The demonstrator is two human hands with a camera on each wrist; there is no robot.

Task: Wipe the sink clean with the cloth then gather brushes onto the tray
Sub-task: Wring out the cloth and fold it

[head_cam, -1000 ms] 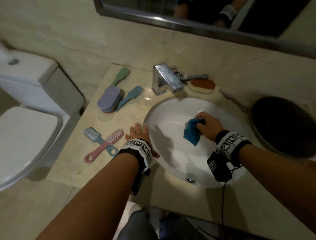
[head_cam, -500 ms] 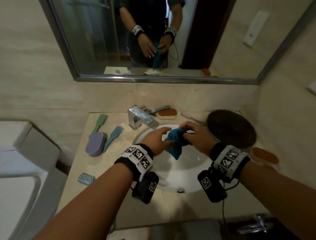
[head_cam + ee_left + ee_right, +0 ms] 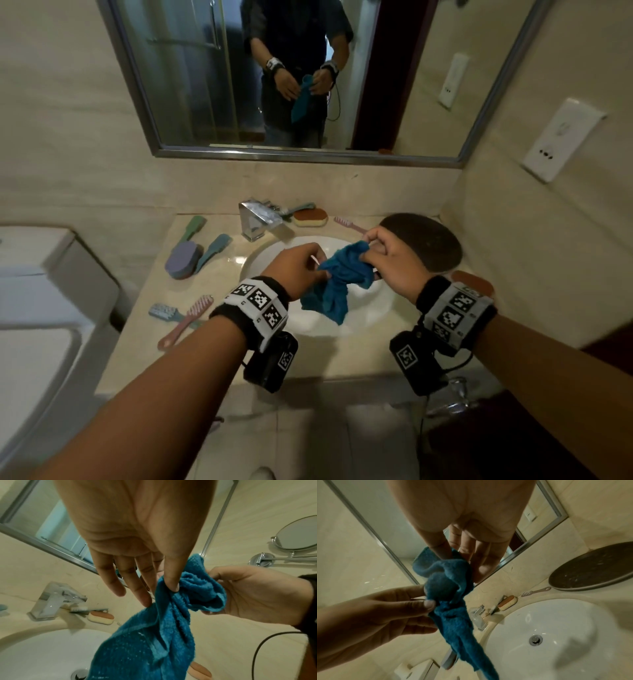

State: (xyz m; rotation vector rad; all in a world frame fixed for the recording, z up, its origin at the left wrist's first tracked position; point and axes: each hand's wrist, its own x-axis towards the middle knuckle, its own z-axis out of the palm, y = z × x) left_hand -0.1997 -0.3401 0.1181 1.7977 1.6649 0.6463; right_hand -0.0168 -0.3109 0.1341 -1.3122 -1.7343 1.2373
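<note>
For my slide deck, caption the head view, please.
Both hands, left hand and right hand, hold crumpled blue terry cloth above white round sink.

One white round sink (image 3: 370,318), one square chrome tap (image 3: 255,219), one dark round tray (image 3: 428,240) and one crumpled blue terry cloth (image 3: 339,284).

Six long-handled plastic brushes:
- green brush (image 3: 193,228) and teal brush (image 3: 214,248), far left
- grey-blue brush (image 3: 164,311) and pink brush (image 3: 186,323), near left
- teal-handled brush behind the tap (image 3: 301,208)
- slim pink brush (image 3: 349,224), left of the tray

One purple oval pad (image 3: 181,260), one orange-topped oval sponge (image 3: 310,217) and one orange oval object (image 3: 474,282), near right.

Two bare hands: left hand (image 3: 298,263) and right hand (image 3: 394,263).
</note>
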